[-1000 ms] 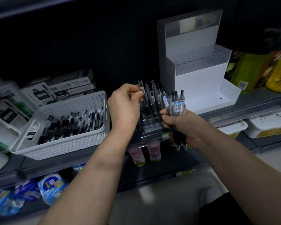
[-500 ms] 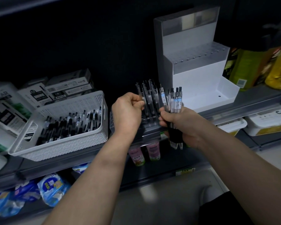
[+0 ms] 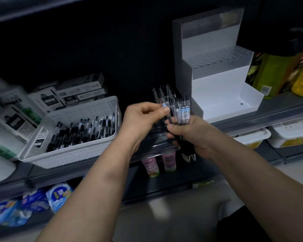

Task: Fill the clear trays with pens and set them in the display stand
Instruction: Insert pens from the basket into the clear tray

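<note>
- Clear tray (image 3: 157, 137): glossy transparent plastic.
- Pens (image 3: 184, 109): shiny clear plastic barrels, paper labels.
- Display stand (image 3: 217, 88): smooth matt white plastic.
- Basket (image 3: 68, 154): white perforated plastic, weave-textured walls.
- Shelf (image 3: 269, 117): smooth, dull grey.

Left hand (image 3: 144, 116) — away from the tray (image 3: 157, 137), now at the held pen bundle (image 3: 184, 110)

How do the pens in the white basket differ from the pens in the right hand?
Basket pens lie loose and slanted in the white basket; the right-hand bundle stands upright, gripped by the right hand. Basket pens are many; the right-hand bundle is a handful. Basket pens are untouched; the left hand pinches a pen beside the right-hand bundle. Both: clear barrels, black grips.
</note>
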